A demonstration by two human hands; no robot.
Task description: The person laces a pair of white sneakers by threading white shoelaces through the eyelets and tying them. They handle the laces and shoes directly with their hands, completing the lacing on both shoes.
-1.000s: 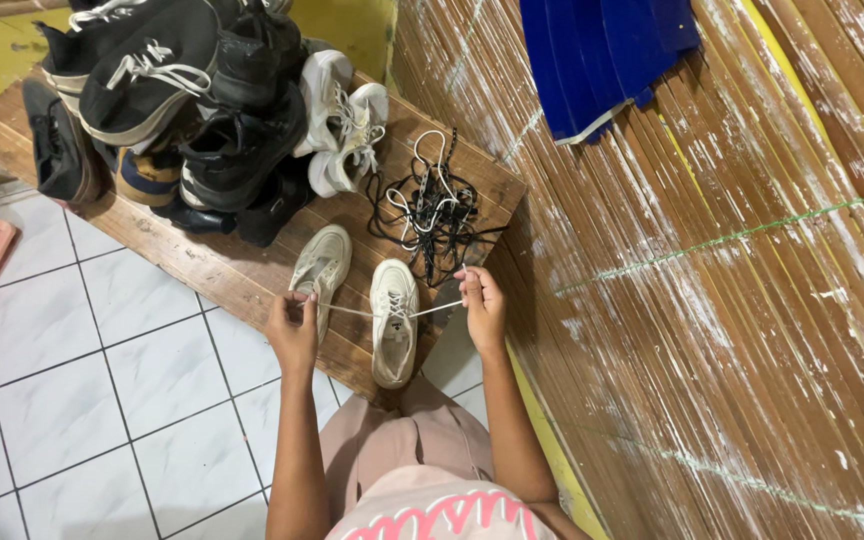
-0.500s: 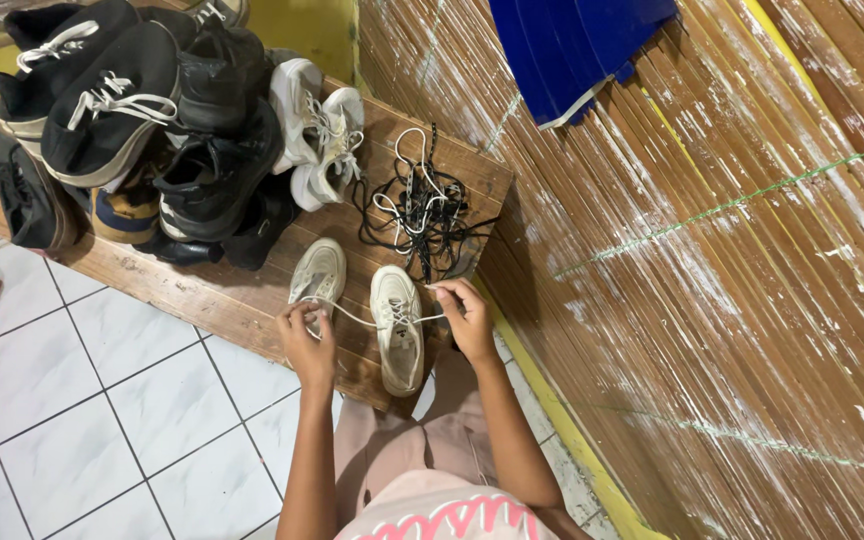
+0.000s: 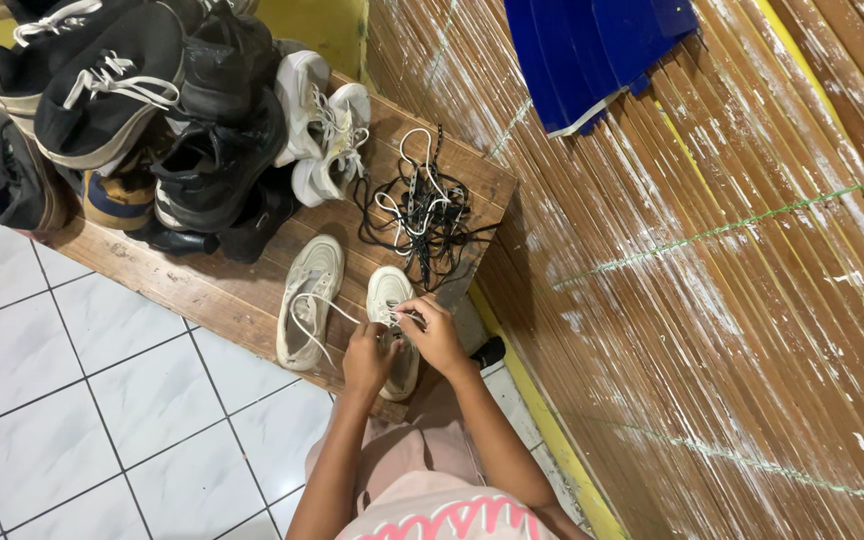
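Note:
Two white sneakers lie side by side on a low wooden platform (image 3: 202,290). My left hand (image 3: 367,358) and my right hand (image 3: 434,332) meet over the right sneaker (image 3: 384,292), both pinching its white shoelace (image 3: 314,312). The lace trails in a loose loop across the left sneaker (image 3: 310,295). My hands cover most of the right sneaker's middle and heel.
A tangle of black and white laces (image 3: 420,212) lies just behind the sneakers. A heap of black and white shoes (image 3: 152,120) fills the platform's far left. A wooden slat wall (image 3: 702,280) with blue cloth (image 3: 602,55) rises on the right. White tiled floor (image 3: 102,420) lies to the left.
My hands were spread apart, stretching the lace taut between them. They have come together over the right sneaker, and the lace now hangs slack across the left one.

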